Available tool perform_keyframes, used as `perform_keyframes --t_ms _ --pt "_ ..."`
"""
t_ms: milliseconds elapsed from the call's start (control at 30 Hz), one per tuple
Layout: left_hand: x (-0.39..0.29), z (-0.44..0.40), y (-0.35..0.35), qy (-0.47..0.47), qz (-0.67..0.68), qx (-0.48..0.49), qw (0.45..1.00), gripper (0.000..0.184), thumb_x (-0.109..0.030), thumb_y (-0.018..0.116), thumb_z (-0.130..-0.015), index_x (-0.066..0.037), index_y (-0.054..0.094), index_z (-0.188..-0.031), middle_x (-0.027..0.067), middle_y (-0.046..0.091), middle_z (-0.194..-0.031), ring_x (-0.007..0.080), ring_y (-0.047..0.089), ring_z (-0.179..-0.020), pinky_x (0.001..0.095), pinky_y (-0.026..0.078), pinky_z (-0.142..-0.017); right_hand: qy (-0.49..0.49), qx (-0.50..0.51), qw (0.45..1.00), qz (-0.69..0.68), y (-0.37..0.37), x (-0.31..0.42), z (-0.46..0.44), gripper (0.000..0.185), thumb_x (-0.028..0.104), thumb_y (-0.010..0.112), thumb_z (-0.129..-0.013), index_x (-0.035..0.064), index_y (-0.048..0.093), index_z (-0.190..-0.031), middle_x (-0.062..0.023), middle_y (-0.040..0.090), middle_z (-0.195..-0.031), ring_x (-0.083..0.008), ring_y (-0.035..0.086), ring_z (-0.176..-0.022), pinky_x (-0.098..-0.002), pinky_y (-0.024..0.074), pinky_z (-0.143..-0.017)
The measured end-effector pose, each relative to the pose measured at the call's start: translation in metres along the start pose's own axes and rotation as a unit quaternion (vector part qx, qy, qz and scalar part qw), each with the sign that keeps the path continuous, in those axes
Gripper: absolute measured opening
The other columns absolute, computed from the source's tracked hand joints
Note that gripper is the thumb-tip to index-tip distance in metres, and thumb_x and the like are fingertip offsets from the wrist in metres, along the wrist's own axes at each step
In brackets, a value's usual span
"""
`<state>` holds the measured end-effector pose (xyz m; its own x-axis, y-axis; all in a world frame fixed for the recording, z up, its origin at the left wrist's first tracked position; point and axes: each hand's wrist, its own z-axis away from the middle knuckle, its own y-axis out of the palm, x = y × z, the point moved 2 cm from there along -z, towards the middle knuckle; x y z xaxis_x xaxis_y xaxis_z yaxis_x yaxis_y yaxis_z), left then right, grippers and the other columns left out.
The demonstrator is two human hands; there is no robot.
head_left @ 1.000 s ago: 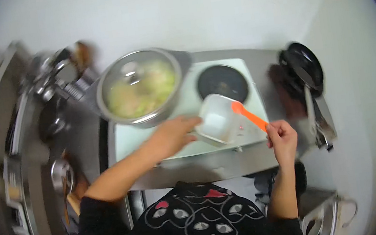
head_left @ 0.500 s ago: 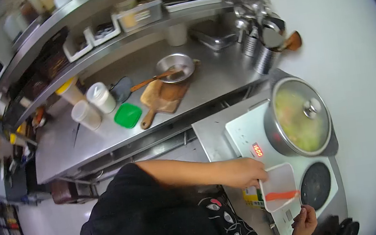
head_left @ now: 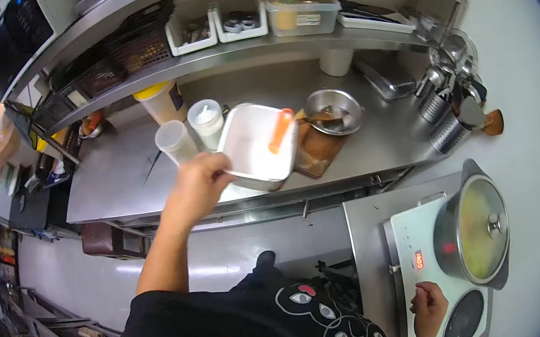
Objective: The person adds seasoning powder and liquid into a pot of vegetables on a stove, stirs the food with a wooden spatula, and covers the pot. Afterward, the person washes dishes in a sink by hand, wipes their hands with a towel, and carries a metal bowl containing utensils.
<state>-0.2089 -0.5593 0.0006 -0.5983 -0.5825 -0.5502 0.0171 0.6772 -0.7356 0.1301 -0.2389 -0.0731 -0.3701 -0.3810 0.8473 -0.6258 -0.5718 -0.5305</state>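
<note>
My left hand [head_left: 201,186] grips the near left rim of a white plastic tub [head_left: 250,144], held tilted over the steel counter's front edge. Inside the tub an orange-handled utensil [head_left: 281,131] leans against the wall; its working end cannot be made out. My right hand [head_left: 430,304] is over the induction cooktop's front edge with its fingers curled closed; whatever they may hold is hidden. Beyond it, a covered steel pot [head_left: 477,237] with a glass lid stands on the cooktop [head_left: 404,229]. Close behind the tub are a clear lidded container [head_left: 207,122] and a tall translucent container [head_left: 175,140].
A steel bowl [head_left: 346,100] with a wooden utensil rests on a wooden board [head_left: 319,152] on the counter. Metal holders with ladles [head_left: 449,128] stand at the right. A shelf [head_left: 221,55] with bins runs above. A black burner [head_left: 464,320] is beside my right hand.
My left hand has carried the tub with the orange-handled utensil from the cooktop left to the counter. The green lid is now out of sight. My right hand stays near the cooktop. The view has turned left.
</note>
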Motion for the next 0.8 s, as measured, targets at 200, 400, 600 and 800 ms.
perform_keyframes --t_ms 200,400,600,800 --pt "0.135 0.036 -0.001 -0.126 -0.045 -0.025 0.991 0.013 -0.004 0.069 -0.067 -0.001 0.060 -0.076 0.0144 0.056 -0.065 0.0272 0.058 -0.059 0.0345 0.046 -0.055 -0.252 0.216 0.940 0.079 0.170 0.079 -0.071 0.014 0.010 0.064 -0.075 0.0013 0.060 -0.085 -0.0147 0.059 -0.075 -0.0304 0.058 -0.066 -0.0363 0.0476 -0.063" --pt "0.204 0.086 0.037 -0.203 -0.045 -0.060 0.976 0.017 -0.008 0.072 -0.067 -0.003 0.061 -0.079 0.0127 0.057 -0.067 0.0252 0.059 -0.060 0.0344 0.046 -0.055 -0.467 0.266 0.817 0.211 0.394 0.101 -0.108 0.034 0.019 0.070 -0.068 0.0050 0.060 -0.097 -0.0102 0.055 -0.095 -0.0296 0.053 -0.093 -0.0384 0.0461 -0.073" --pt "0.214 0.094 0.026 -0.292 0.051 -0.091 0.951 0.050 -0.015 0.075 -0.070 -0.005 0.048 -0.111 0.0089 0.053 -0.062 0.0163 0.054 -0.053 0.0296 0.044 -0.049 -0.457 0.299 0.778 0.312 0.478 0.072 -0.112 0.014 0.011 0.055 -0.075 0.0058 0.053 -0.088 -0.0107 0.052 -0.090 -0.0291 0.051 -0.092 -0.0390 0.0459 -0.072" --pt "0.246 0.081 0.031 -0.421 0.246 -0.083 0.869 0.046 -0.014 0.065 -0.080 0.000 0.042 -0.118 0.0059 0.055 -0.071 0.0119 0.057 -0.052 0.0242 0.047 -0.042 -0.444 0.264 0.808 0.284 0.469 0.083 -0.117 0.014 0.008 0.054 -0.071 0.0043 0.055 -0.084 -0.0113 0.055 -0.082 -0.0300 0.054 -0.083 -0.0376 0.0488 -0.063"
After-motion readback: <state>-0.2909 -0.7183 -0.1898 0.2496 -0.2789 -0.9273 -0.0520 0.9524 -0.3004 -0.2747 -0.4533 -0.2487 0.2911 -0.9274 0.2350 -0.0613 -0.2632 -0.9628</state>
